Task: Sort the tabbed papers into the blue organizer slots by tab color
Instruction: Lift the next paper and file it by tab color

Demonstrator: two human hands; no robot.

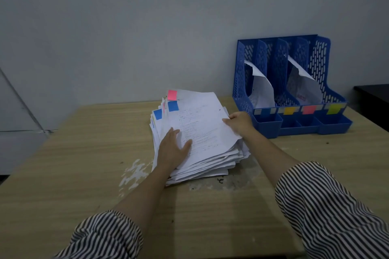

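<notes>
The stack of tabbed papers [197, 139] lies mid-table, left of the blue organizer [290, 90]. My left hand [173, 149] presses flat, fingers straight, on its near-left part; my right hand [240, 123] pinches the top sheet's [202, 124] right edge.

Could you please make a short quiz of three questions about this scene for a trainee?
1. True or false: the left hand lies flat on the paper stack.
2. Which tab does the top sheet carry? A) green B) blue C) yellow
3. How many slots of the blue organizer already hold paper?

Key: 1. True. 2. B, the blue tab. 3. Two: the first from the left and the third, labelled pink. The right hand grips the top sheet's right edge.
</notes>
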